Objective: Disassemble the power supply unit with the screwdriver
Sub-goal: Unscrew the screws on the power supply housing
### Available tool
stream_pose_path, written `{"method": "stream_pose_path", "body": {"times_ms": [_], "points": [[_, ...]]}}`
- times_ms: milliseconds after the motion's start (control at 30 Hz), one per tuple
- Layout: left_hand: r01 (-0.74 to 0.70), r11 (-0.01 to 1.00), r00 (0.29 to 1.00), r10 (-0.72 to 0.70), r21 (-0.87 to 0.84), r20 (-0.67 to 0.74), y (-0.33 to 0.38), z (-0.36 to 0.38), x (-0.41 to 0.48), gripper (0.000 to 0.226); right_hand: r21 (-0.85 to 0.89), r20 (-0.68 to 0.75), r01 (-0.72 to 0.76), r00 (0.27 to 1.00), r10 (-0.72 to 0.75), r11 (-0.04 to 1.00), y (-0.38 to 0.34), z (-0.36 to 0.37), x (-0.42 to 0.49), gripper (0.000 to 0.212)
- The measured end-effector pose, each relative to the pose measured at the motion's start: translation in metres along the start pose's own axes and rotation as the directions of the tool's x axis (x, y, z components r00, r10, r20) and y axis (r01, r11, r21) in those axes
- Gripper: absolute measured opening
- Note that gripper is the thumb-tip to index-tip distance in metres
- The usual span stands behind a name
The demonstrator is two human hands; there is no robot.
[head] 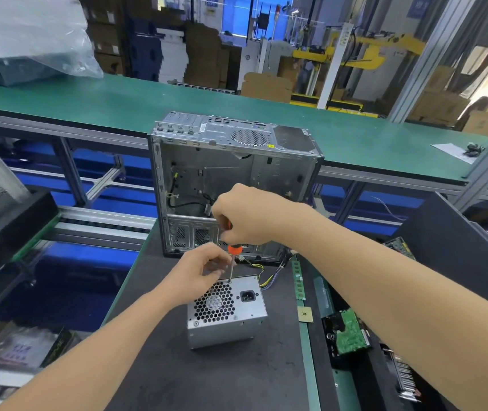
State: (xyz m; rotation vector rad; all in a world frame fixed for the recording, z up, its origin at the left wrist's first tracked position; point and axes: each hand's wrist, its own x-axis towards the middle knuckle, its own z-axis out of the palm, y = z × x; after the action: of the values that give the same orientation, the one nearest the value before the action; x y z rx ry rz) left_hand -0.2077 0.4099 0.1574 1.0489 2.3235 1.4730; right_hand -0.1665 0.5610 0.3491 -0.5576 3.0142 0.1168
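Note:
The power supply unit, a grey metal box with a honeycomb fan grille and a black socket on its top face, stands on the dark mat. A screwdriver with an orange and black handle stands almost upright, its tip on the unit's far top edge. My right hand is closed around the handle from above. My left hand pinches the thin metal shaft just above the unit, fingertips touching it. Coloured wires run out of the unit's far right side.
An open, empty metal computer case stands right behind the unit. To the right lie memory sticks, a processor chip, a hard drive with a green board and a dark bin. A green conveyor runs across the back.

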Motion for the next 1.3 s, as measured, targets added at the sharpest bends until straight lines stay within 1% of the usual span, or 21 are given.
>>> {"method": "stream_pose_path", "body": {"times_ms": [33, 100, 133, 233, 433, 533, 667, 800, 867, 933, 1000, 1100, 1300], "points": [[-0.002, 0.999, 1.0, 0.001, 0.052, 0.015, 0.001, -0.002, 0.0, 0.039, 0.021, 0.04, 0.043, 0.998, -0.044, 0.999, 0.0, -0.004, -0.003, 0.007], [-0.015, 0.989, 0.999, 0.009, 0.147, 0.041, 0.003, -0.003, -0.001, 0.035, 0.061, 0.109, 0.089, 0.99, -0.095, 0.994, 0.001, -0.01, -0.006, 0.014], [-0.02, 0.986, 0.999, 0.012, 0.167, 0.05, 0.003, -0.003, -0.002, 0.031, 0.073, 0.126, 0.093, 0.987, -0.102, 0.993, 0.001, -0.011, -0.007, 0.016], [-0.014, 0.987, 0.999, 0.006, 0.158, 0.05, 0.003, 0.001, -0.003, 0.019, 0.093, 0.111, 0.095, 0.988, -0.105, 0.991, 0.002, -0.012, -0.01, 0.016], [-0.02, 0.982, 0.998, 0.009, 0.189, 0.059, 0.002, 0.003, -0.003, 0.018, 0.119, 0.074, 0.068, 0.994, -0.077, 0.991, 0.007, -0.021, -0.016, 0.015], [-0.028, 0.979, 0.998, 0.017, 0.2, 0.057, 0.002, 0.005, -0.001, 0.012, 0.118, 0.06, 0.06, 0.996, -0.067, 0.991, 0.01, -0.025, -0.018, 0.015], [-0.046, 0.959, 0.995, 0.02, 0.28, 0.093, 0.003, 0.004, 0.004, 0.002, 0.12, 0.058, 0.056, 0.996, -0.063, 0.991, 0.01, -0.025, -0.017, 0.014], [-0.039, 0.936, 0.987, -0.018, 0.351, 0.158, 0.003, 0.004, 0.006, 0.005, 0.128, 0.056, 0.061, 0.996, -0.068, 0.99, 0.009, -0.02, -0.016, 0.013], [-0.032, 0.931, 0.986, -0.031, 0.363, 0.165, 0.002, 0.005, 0.006, 0.005, 0.129, 0.056, 0.061, 0.996, -0.069, 0.99, 0.008, -0.017, -0.016, 0.012], [-0.009, 0.948, 0.988, -0.04, 0.317, 0.148, 0.0, 0.005, 0.004, 0.002, 0.136, 0.057, 0.058, 0.996, -0.066, 0.989, 0.009, -0.015, -0.015, 0.012], [0.019, 0.962, 0.991, -0.054, 0.274, 0.124, -0.001, 0.004, 0.003, 0.014, 0.144, 0.064, 0.054, 0.996, -0.063, 0.988, 0.009, -0.015, -0.015, 0.012], [0.022, 0.959, 0.993, -0.053, 0.281, 0.105, -0.001, 0.004, 0.003, 0.026, 0.156, 0.07, 0.051, 0.996, -0.062, 0.986, 0.008, -0.016, -0.013, 0.013], [0.054, 0.97, 0.992, -0.079, 0.236, 0.097, -0.003, 0.005, 0.003, 0.027, 0.157, 0.081, 0.053, 0.995, -0.066, 0.986, 0.007, -0.014, -0.01, 0.014]]}}
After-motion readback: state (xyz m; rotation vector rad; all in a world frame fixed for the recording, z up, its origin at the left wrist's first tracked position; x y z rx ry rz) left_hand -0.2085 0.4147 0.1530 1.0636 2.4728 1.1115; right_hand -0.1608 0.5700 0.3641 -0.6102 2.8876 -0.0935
